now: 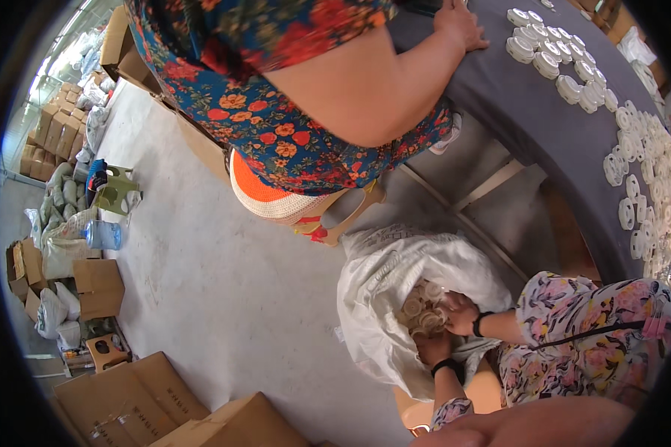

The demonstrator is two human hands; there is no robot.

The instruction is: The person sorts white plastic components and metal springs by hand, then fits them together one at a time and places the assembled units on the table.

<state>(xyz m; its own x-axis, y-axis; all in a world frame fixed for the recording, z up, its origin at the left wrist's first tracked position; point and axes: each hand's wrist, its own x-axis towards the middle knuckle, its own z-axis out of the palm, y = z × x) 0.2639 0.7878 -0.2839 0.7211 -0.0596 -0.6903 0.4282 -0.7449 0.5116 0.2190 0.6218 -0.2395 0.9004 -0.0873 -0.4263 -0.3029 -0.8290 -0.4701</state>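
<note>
A large white woven sack [376, 320] gapes in front of me, holding many small round translucent plastic pieces [423, 309]. Both my hands reach into its mouth, each with a black band at the wrist. My right hand [462, 313] comes in from the right, its fingers curled at the edge of the pile around something I cannot make out. Lower down, my left hand [434, 347] presses in among the pieces beside the near rim, and its fingertips are hidden there.
A dark-covered table [499, 97] curves along the right, bearing rows of white round parts [566, 89] and clear pieces [645, 179]. Another person in blue floral clothing [276, 149] sits on a stool ahead, one hand [461, 26] at the table. Cardboard boxes [127, 398] stand lower left.
</note>
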